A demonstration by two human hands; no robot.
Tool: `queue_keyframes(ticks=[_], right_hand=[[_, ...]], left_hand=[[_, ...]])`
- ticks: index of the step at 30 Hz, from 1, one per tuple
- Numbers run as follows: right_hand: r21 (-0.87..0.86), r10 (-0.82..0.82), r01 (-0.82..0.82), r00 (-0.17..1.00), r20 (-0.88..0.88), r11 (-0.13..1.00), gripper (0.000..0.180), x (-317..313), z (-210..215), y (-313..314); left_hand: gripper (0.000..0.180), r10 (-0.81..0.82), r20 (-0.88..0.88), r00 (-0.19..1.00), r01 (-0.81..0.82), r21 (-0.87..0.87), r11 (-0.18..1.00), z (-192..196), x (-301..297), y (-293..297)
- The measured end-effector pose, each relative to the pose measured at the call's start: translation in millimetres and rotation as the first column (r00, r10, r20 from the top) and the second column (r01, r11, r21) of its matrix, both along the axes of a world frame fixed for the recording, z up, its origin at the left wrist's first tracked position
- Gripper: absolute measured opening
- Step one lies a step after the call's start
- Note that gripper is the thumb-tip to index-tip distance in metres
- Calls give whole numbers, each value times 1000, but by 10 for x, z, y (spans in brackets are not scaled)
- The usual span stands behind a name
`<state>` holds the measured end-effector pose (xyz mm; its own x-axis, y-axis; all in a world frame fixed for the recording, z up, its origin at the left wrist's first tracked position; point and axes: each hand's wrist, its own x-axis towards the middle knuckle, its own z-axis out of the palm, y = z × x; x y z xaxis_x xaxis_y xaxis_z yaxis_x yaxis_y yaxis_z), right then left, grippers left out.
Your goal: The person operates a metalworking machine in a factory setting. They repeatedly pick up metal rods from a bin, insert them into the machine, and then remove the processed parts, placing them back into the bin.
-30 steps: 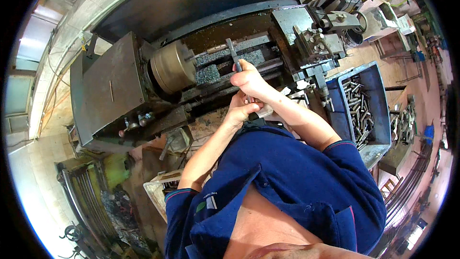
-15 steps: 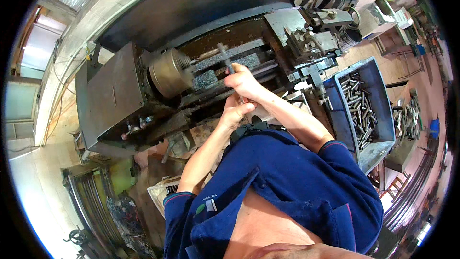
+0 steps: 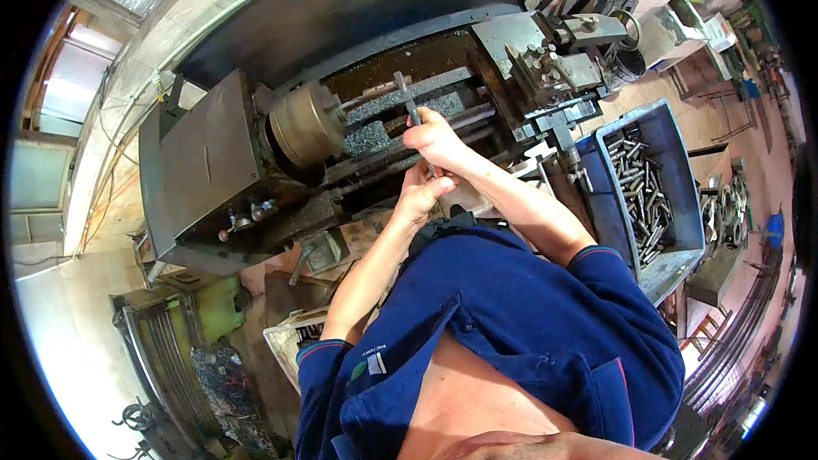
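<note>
Right hand (image 3: 439, 140) grip closed around slim metal tool (image 3: 410, 105) over lathe bed (image 3: 400, 123); left hand (image 3: 419, 196) pinches its lower end — keep tool steady, clear of chuck (image 3: 305, 126).

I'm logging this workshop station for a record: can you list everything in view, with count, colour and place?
lathe: one, dark grey-brown, across the middle, chuck at its left end
metal swarf: a pile, silvery, on the lathe bed
tool post: one, grey, right end of the lathe
bin: one, blue, right of the lathe
metal rods: many, grey, inside the bin
crate: one, pale, on the floor lower left
slim metal tool: one, grey, upright over the lathe bed
right hand: one, closed around the slim metal tool
left hand: one, just below the right hand, at the tool's lower end
</note>
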<state>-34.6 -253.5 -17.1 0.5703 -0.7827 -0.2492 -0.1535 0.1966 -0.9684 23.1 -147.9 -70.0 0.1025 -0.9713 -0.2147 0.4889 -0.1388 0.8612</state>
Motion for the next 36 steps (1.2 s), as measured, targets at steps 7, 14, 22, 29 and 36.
queue_keyframes(ticks=[7, 14, 22, 29, 36], right_hand=[[-50, 48, -48, 999, -3, 998, 22, 228, -155, 42], [12, -170, 169, 980, 100, 986, 13, -192, -159, -48], [-53, -381, 396, 907, 180, 917, 39, -1101, -110, 606], [196, -630, 606, 684, 367, 771, 29, -1704, -309, 1104], [210, -667, 635, 726, 169, 744, 27, -2789, -189, 1160]], left_hand=[[50, 12, 23, 1000, -13, 25, 1000, 32, 143, 99], [52, -161, 54, 985, 162, -15, 987, 66, -80, -139], [75, -112, 869, 481, 345, -70, 936, 150, -526, 18], [96, -256, 955, 151, 505, 148, 850, 83, -974, 346], [58, -346, 868, 358, 560, 97, 823, 67, -1017, 425]])
